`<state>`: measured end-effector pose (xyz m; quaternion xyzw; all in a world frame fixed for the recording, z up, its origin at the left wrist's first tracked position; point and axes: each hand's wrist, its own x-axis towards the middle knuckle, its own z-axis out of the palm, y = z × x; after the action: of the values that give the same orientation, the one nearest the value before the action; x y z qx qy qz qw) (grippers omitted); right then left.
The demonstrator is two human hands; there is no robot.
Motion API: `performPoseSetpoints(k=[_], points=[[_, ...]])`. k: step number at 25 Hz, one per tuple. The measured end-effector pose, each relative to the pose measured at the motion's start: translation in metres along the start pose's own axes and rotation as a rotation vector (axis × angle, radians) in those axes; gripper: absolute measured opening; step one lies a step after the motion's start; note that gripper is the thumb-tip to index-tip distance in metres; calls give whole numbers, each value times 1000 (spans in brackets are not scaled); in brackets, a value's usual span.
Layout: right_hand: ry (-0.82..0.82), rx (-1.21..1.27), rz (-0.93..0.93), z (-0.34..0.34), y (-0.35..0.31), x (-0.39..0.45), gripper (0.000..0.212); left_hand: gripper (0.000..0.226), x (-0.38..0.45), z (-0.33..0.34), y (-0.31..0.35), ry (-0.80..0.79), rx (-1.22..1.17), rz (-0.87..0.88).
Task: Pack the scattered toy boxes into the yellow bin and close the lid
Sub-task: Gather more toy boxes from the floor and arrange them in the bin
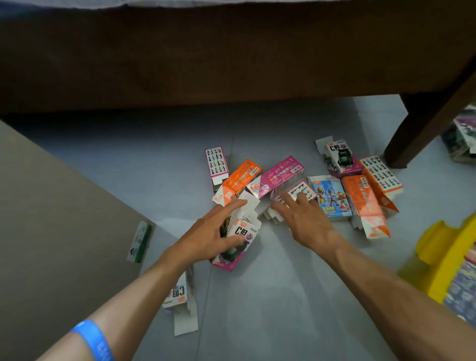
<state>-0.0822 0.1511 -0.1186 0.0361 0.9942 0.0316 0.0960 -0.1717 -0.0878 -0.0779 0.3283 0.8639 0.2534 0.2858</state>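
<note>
A dark brown wooden bed frame (231,64) spans the top, its leg (412,134) standing on the grey floor (270,283); a beige panel (51,219), possibly cardboard, fills the left.

A home interior, probably a bedroom: a dark wooden bed frame (231,64) with pale bedding (180,3) spans the upper frame; toy boxes (280,172) litter the grey floor (270,296) at centre.
</note>
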Motion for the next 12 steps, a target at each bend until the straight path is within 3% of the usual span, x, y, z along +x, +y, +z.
performPoseSetpoints(k=[3, 5, 9, 12], points=[[-76, -38, -59, -10, 10, -1, 57, 45, -9, -4, 12, 29, -138, 8], [-14, 37, -41, -23, 11, -9, 50, 32, -17, -10, 18, 98, -248, 30], [332, 646, 206, -72, 10, -42, 32, 26, -16, -17, 49, 262, -384, 56], [548, 997, 316, -116, 30, -96, 34, 31, -8, -17, 106, 320, -567, 133]])
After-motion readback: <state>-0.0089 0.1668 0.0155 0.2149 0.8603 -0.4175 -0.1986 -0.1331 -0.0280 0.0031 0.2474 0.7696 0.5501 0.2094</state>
